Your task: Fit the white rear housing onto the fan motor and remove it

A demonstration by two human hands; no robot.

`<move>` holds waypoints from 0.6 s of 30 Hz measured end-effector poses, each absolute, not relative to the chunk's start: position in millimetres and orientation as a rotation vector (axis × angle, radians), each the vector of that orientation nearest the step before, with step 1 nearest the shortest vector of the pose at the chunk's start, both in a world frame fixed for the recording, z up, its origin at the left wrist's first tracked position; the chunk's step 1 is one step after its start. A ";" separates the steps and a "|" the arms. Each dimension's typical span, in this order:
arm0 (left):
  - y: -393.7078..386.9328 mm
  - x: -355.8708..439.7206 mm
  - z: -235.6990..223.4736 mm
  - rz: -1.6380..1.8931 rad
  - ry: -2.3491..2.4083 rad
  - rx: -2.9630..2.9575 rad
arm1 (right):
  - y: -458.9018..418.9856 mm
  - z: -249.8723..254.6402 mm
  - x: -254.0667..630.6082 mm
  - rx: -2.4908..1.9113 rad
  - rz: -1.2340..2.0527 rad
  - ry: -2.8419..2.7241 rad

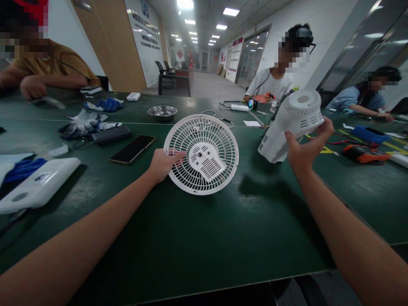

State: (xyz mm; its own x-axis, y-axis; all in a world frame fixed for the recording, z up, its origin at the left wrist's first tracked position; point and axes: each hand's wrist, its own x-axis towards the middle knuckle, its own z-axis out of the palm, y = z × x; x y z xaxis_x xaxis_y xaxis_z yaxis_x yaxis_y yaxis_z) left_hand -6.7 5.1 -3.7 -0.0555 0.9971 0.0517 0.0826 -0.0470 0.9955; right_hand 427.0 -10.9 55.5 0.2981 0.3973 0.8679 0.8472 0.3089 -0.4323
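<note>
My left hand point(165, 165) grips the left rim of a round white fan grille point(178, 178), its thumb lying across the slats. The grille is tilted, and its slotted hub plate point(208, 161) faces me. At the right, my right hand point(306, 146) holds a white plastic fan housing point(287, 123) raised over the table, with a shadow beneath it. The housing has a rounded, vented end at the top and a narrower part slanting down to the left. Some of my right fingers are hidden behind it.
On the green table point(197, 238) lie a phone point(133, 149), a white device point(41, 182), gloves point(84, 123) and a dark case point(111, 135). A metal bowl point(162, 111) stands behind the grille. An orange-and-black meter point(365, 154) is at the right. Several people sit around.
</note>
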 end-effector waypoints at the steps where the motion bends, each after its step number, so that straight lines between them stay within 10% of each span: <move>1: 5.2 -6.8 -3.9 1.247 1.281 1.284 | -13.3 55.9 419.6 -1.277 -0.460 -1.316; 18: 3.2 -3.3 -1.6 1.291 1.254 1.303 | 5.8 -7.7 335.9 -1.896 0.050 -1.798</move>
State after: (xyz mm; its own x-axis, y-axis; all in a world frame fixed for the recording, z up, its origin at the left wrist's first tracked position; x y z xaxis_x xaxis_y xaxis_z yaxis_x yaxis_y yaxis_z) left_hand -3.3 3.2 -1.6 -0.0537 0.9937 0.0980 0.0693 -0.0942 0.9931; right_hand 335.9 5.8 -7.7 0.1168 0.9400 0.3207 0.9206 0.0187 -0.3901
